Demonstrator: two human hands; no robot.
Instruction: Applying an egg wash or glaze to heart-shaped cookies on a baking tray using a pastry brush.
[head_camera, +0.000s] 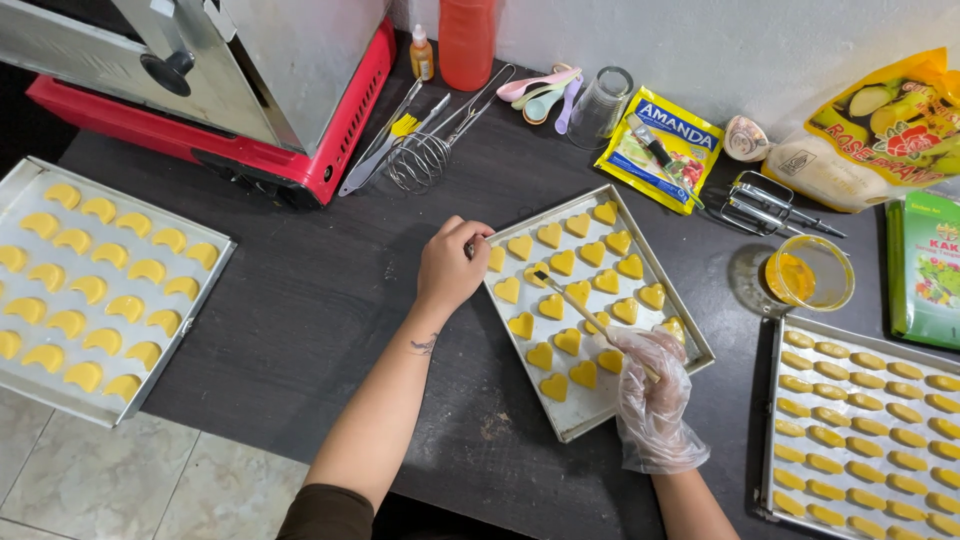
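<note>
On the dark surface (330, 290), a metal tray (575, 420) of heart-shaped dough pieces (552, 306) sits slightly askew near the middle, between a tray of crescent pieces (30, 395) at the left edge and a tray of oblong pieces (775, 420) at the right edge. The bare left hand (450, 268) rests at the middle tray's upper left rim, fingers curled in and pinching the edge, though what exactly they press is hard to make out from here. The right hand (652, 405), in a thin clear glove, is closed around the handle of a slim brush (575, 300), whose tip touches a heart in the tray's centre rows. A small bowl of yellow glaze (808, 272) stands just off the tray's right corner. The raw hearts look soft and easily dented, so they would take only a light stroke; the tray looks thin, stiff and light, best steadied by its rim. The brush seems light and is gripped well back on its handle.
</note>
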